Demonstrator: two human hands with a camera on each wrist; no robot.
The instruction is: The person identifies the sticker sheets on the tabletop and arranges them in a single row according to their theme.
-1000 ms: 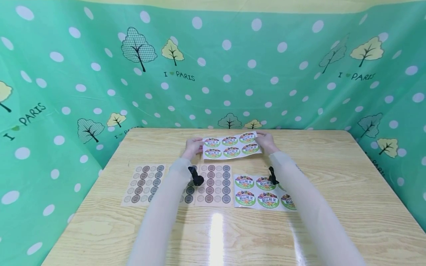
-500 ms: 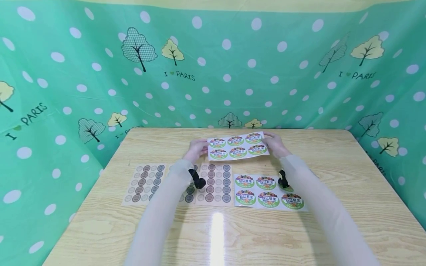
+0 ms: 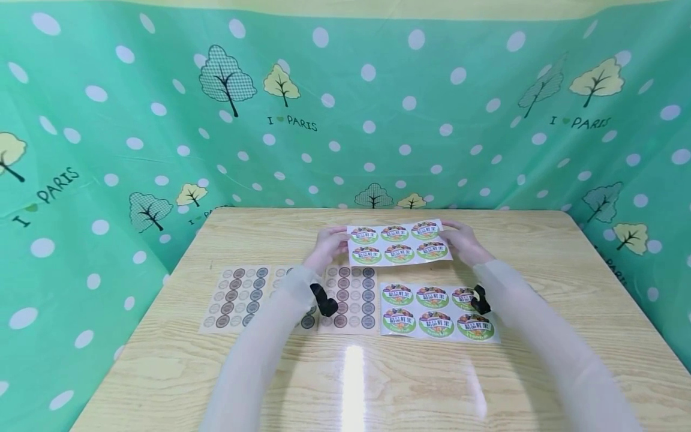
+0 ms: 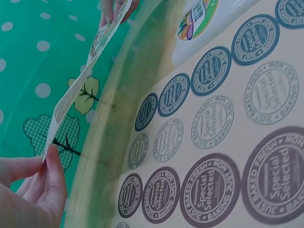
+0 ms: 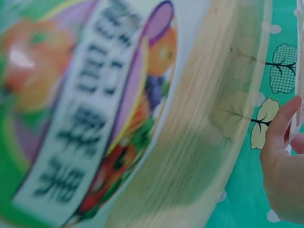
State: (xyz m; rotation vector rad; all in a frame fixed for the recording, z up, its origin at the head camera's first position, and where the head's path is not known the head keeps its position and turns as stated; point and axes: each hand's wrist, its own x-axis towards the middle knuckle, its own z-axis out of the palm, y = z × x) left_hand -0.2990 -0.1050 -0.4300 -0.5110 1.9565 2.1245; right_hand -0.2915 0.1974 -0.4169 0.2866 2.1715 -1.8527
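Note:
Both hands hold up one white sticker sheet (image 3: 399,245) with two rows of oval fruit labels, tilted above the far part of the table. My left hand (image 3: 329,245) pinches its left edge; in the left wrist view the thumb and fingers (image 4: 54,175) meet on the paper. At the right edge my right hand (image 3: 464,241) pinches the sheet, and the right wrist view shows its thumb (image 5: 282,118) against the paper. A second fruit sticker sheet (image 3: 415,327) lies flat below, nearer to me, under the right wrist.
Brown-and-grey round sticker sheets lie side by side on the left: one at the far left (image 3: 234,300), another (image 3: 348,300) beside the flat fruit sheet, and one between, partly behind the left sleeve. The wooden table (image 3: 162,384) ends at a green dotted curtain (image 3: 302,162).
Both hands have moved to the right with the held sheet, which is also slightly lower now. More of the flat fruit sheet has come into view from behind the right arm.

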